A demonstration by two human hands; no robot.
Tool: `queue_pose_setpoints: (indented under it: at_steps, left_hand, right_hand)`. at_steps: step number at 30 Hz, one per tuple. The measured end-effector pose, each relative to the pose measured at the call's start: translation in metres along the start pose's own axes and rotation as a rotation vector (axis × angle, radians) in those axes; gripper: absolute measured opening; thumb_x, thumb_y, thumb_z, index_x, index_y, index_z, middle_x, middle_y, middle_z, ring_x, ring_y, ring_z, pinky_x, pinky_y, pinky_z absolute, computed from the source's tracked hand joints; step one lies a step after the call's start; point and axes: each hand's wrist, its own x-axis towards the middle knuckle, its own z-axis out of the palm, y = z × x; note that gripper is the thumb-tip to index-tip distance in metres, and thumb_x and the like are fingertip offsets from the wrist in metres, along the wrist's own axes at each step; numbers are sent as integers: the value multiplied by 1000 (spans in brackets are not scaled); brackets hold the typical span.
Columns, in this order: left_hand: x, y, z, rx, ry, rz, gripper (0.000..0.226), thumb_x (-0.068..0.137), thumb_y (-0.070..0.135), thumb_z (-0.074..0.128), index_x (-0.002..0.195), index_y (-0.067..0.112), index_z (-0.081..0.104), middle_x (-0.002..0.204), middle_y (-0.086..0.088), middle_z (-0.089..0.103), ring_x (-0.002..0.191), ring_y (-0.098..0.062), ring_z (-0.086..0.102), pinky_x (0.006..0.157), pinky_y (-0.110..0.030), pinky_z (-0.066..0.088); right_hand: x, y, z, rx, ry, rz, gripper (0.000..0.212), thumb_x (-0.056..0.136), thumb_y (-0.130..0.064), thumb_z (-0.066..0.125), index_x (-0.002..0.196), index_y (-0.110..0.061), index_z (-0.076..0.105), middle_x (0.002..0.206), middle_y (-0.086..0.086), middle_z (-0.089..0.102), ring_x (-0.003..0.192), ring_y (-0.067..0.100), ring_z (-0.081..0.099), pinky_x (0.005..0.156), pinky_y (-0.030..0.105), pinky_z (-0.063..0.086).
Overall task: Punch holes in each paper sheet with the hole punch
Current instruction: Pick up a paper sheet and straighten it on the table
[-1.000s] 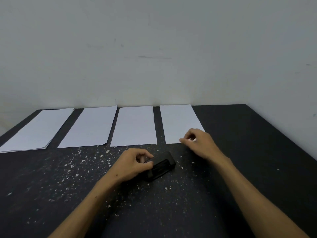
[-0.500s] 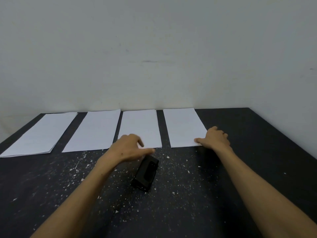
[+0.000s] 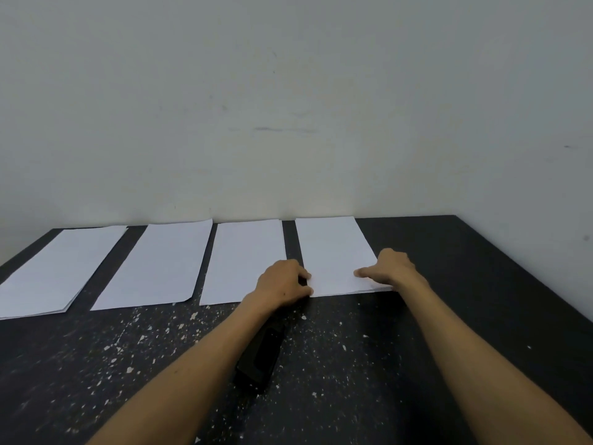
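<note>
Left hand [image 3: 284,282]: laid at the near left corner of the rightmost paper sheet [image 3: 337,255], fingers curled at that sheet's left edge; whether the edge is pinched or only touched cannot be told. Right hand [image 3: 390,268]: set on the near right corner of the same sheet, thumb stretched flat across the paper toward nine o'clock, remaining fingers bent over the right edge; a true grip cannot be confirmed. Hole punch [image 3: 261,354]: black, lying free on the table [image 3: 465,300] at six o'clock of the left hand, partly hidden by the left forearm, long axis running roughly from one o'clock to seven o'clock, held by neither hand. Three further sheets are ranged in a row toward nine o'clock: third sheet [image 3: 245,261] just beside the left hand, second sheet [image 3: 160,268] with a clipped near right corner, leftmost sheet [image 3: 61,268] cut off by the picture edge. White paper specks [image 3: 141,338] are scattered over the dark tabletop, thickest at seven to eight o'clock of the punch. A pale wall [image 3: 288,107] is seen at twelve o'clock behind the sheets.
</note>
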Motion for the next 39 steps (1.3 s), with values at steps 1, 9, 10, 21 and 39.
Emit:
queue_pose_setpoints:
  at_steps: [1, 9, 10, 21, 39]
  left_hand:
    - [0, -2, 3, 1, 0, 5, 44, 90, 40, 70, 131, 24, 68, 132, 5, 62, 121, -19, 57, 99, -39, 50]
    - [5, -1, 9, 31, -15, 4, 41, 94, 39, 65, 131, 22, 67, 128, 7, 56, 118, -18, 55, 97, -43, 51]
    - [6, -1, 9, 34, -16, 4, 40, 94, 39, 66, 130, 21, 68, 128, 7, 56, 117, -18, 56, 96, -43, 51]
    - [8, -4, 12, 22, -3, -12, 35, 93, 40, 66, 122, 20, 69, 122, 9, 57, 111, -18, 57, 88, -39, 51]
    - [1, -1, 6, -67, 31, 28, 28, 97, 40, 58, 114, 23, 73, 117, 8, 62, 107, -14, 59, 93, -42, 53]
  right_hand:
    - [2, -1, -1, 44, -17, 3, 65, 84, -52, 79, 125, -6, 57, 131, 15, 58, 120, 35, 60, 97, 45, 56]
    - [10, 3, -20, 328, -96, 75, 42, 91, -38, 78, 105, -8, 51, 92, 10, 49, 75, 24, 51, 58, 35, 44]
    - [10, 4, -21, 343, -102, 70, 50, 92, -37, 77, 122, -5, 54, 105, 14, 57, 88, 29, 60, 67, 38, 50]
    - [8, -4, -12, 274, -25, 82, 52, 94, -37, 71, 133, -6, 54, 135, 16, 55, 122, 36, 58, 103, 52, 54]
    - [0, 13, -15, 1046, -282, -63, 39, 100, 7, 56, 134, -11, 56, 129, 11, 64, 110, 29, 67, 71, 40, 63]
